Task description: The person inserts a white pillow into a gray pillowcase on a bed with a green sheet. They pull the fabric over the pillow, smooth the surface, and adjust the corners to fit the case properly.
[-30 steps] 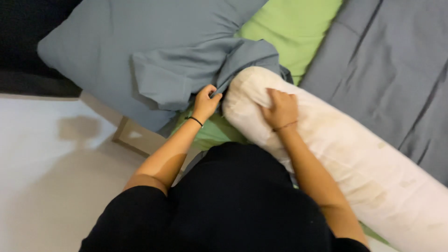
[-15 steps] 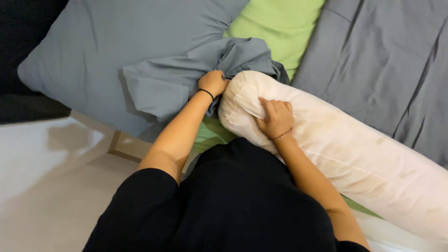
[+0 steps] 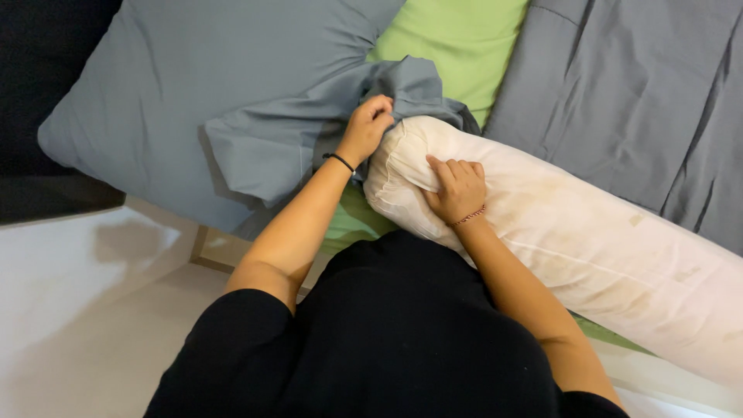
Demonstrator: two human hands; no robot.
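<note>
- Bed (image 3: pixel 457 39) under green sheet, pale floor (image 3: pixel 101 348) to the left, grey blanket (image 3: pixel 642 101) at right, grey pillow (image 3: pixel 186 101) at upper left.
- Left hand (image 3: pixel 368 128) closed tight on bunched grey cover (image 3: pixel 309 131), held at the bolster's end.
- Right hand (image 3: pixel 458 190) pressed flat on long white bolster (image 3: pixel 573 232), fingers loosely curled, gripping nothing.
- Cover only touching the rounded tip; nearly whole bolster bare, so most sleeving left, by the look of it.
- Bolster lying diagonally across bed, plump, faintly yellow-stained, creased at its end.
</note>
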